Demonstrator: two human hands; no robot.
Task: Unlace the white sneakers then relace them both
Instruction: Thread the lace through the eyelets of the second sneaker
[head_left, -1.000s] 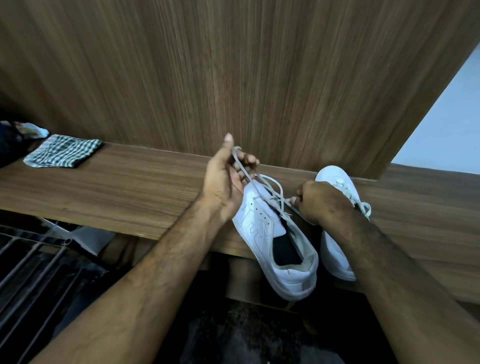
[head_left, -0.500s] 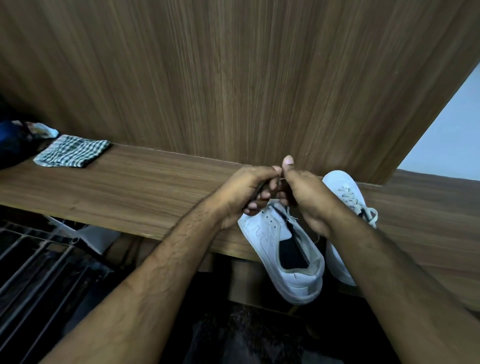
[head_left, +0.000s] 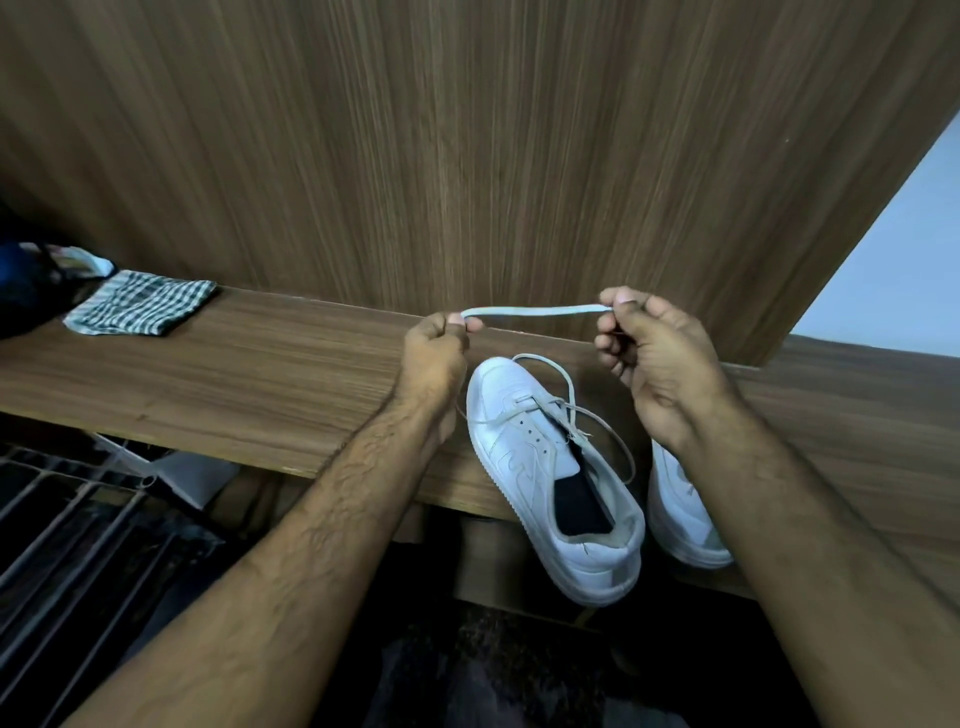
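White sneakers (head_left: 550, 478), no legible branding

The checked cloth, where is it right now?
In the head view the checked cloth lies far left on the wooden shelf, against the back panel, well left of the left hand.

Wooden shelf (head_left: 249, 384): 2 sneakers (head_left: 550, 467), checked cloth (head_left: 140, 310)
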